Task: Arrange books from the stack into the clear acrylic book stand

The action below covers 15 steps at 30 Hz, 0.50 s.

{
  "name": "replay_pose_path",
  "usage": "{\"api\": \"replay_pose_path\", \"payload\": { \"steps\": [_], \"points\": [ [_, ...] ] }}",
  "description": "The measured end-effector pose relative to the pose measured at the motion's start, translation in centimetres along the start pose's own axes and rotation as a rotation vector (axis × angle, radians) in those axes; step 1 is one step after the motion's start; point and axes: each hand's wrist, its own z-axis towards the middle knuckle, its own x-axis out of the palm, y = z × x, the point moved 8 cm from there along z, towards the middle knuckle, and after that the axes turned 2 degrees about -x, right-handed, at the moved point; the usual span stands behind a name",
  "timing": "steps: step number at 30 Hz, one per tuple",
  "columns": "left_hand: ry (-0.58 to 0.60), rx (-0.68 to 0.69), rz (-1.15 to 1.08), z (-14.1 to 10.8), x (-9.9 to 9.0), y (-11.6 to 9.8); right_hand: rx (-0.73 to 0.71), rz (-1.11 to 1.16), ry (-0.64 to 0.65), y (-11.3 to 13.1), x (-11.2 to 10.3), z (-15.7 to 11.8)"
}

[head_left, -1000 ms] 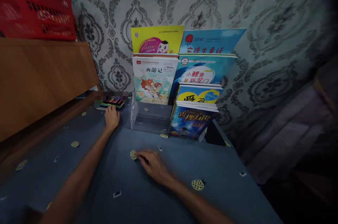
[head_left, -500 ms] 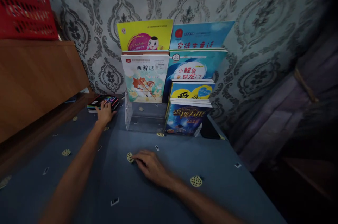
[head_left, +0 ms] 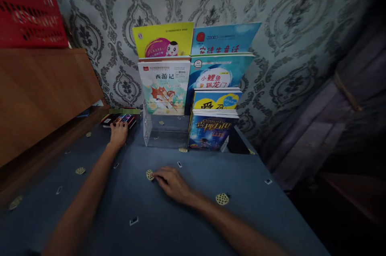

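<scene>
At the far left of the table, my left hand (head_left: 118, 133) is on the front edge of a dark-covered book (head_left: 116, 119) with a bright picture. The fingers lie over its cover and the thumb is hidden, closed on the book. A greenish strip shows behind it. My right hand (head_left: 171, 183) rests on the blue tablecloth (head_left: 169, 224), fingers loosely bent and pointing left, holding nothing. Beyond the hands stands a clear tiered book rack (head_left: 165, 137). A white book with a fan-bearing figure (head_left: 165, 91) leans in its left column; a dark blue book (head_left: 211, 133) stands front right.
Higher in the rack stand a yellow book (head_left: 163, 39), a blue book (head_left: 226, 37) and a teal book (head_left: 223, 71). A wooden cabinet (head_left: 45, 95) with a red basket (head_left: 30, 15) on it borders the left. Patterned wallpaper rises behind; a curtain (head_left: 313, 127) hangs right.
My left hand has drawn its thumb in, and its fingers are now at the book's front edge. The book looks slightly shifted. My right hand stays in place; the view has moved a little.
</scene>
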Motion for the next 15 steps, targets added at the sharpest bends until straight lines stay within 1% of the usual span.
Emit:
{"api": "replay_pose_path", "payload": {
  "steps": [8, 15],
  "points": [
    [-0.001, 0.045, 0.059, -4.4, -0.1, 0.6, -0.014, 0.019, 0.015, 0.2, 0.0, 0.1],
    [0.029, 0.072, 0.103, -7.6, -0.2, 1.2, -0.008, 0.010, 0.019, 0.1, 0.1, 0.0]
  ]
}}
